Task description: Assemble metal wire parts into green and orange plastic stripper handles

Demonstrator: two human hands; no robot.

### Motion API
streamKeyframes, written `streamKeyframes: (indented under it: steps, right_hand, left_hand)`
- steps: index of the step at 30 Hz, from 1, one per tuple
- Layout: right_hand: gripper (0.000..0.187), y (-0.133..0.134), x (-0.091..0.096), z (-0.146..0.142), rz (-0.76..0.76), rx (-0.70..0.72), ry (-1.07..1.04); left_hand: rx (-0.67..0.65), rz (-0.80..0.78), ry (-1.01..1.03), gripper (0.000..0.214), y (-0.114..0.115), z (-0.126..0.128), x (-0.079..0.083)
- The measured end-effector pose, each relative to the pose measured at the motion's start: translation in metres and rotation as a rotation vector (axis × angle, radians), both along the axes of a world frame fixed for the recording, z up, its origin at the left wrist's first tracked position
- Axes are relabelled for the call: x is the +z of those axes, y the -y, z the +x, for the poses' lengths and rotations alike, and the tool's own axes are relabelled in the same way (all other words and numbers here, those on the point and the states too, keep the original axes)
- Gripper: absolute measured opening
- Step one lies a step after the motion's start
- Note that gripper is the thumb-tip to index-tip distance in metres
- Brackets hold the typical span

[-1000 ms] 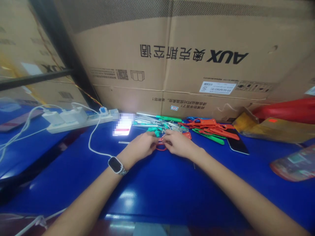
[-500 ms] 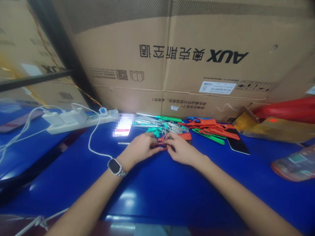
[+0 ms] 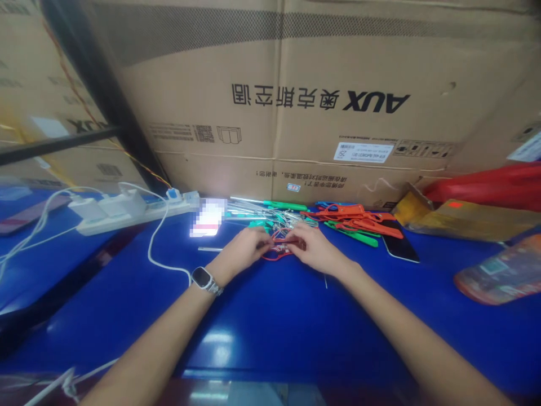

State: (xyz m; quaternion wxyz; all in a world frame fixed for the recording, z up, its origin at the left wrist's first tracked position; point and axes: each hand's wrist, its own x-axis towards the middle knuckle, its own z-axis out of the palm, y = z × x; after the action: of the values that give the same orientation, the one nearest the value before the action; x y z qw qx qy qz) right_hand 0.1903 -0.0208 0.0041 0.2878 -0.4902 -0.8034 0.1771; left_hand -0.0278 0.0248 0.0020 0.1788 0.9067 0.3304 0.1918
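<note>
My left hand [image 3: 244,251], with a smartwatch [image 3: 204,279] on its wrist, and my right hand [image 3: 313,248] meet over a small red plastic piece [image 3: 279,250] on the blue table [image 3: 270,316]. Both hands pinch this red piece between curled fingers. Just behind them lies a pile of thin metal pins with green handles [image 3: 266,213]. To the right of that lies a heap of red and green plastic tools [image 3: 355,219].
A large AUX cardboard box [image 3: 321,107] stands right behind the work spot. A lit phone [image 3: 207,217], a white power strip with chargers [image 3: 122,206] and cables lie at left. A dark phone [image 3: 399,248], packets and a red object [image 3: 494,186] lie at right.
The camera tilted slightly, shifting the scene up and left. Both hands stay together on the red piece, with the right hand's fingers shifted a little on it.
</note>
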Motion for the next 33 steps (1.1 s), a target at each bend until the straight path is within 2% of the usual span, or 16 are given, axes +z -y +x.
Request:
streamKeyframes:
  steps: [5,9,13,17,33]
  right_hand:
    - [0.013,0.000,0.005,0.008,-0.027,0.057,0.144]
    - [0.016,-0.003,0.011,0.008,-0.012,0.090,0.219]
    - [0.022,-0.006,0.019,0.008,-0.051,0.074,0.285]
    - [0.019,-0.011,0.024,0.007,-0.071,0.053,0.363]
    - [0.006,-0.006,0.019,0.013,0.009,0.088,0.251]
  left_hand:
    - [-0.049,0.003,0.024,0.017,0.001,-0.004,-0.002]
    - [-0.032,-0.037,0.037,0.017,-0.002,-0.006,-0.006]
    - [-0.038,-0.037,0.040,0.017,-0.003,-0.006,-0.008]
    - [-0.054,-0.033,0.055,0.017,-0.003,-0.006,-0.008]
    - [-0.076,-0.029,0.070,0.018,-0.004,-0.007,-0.010]
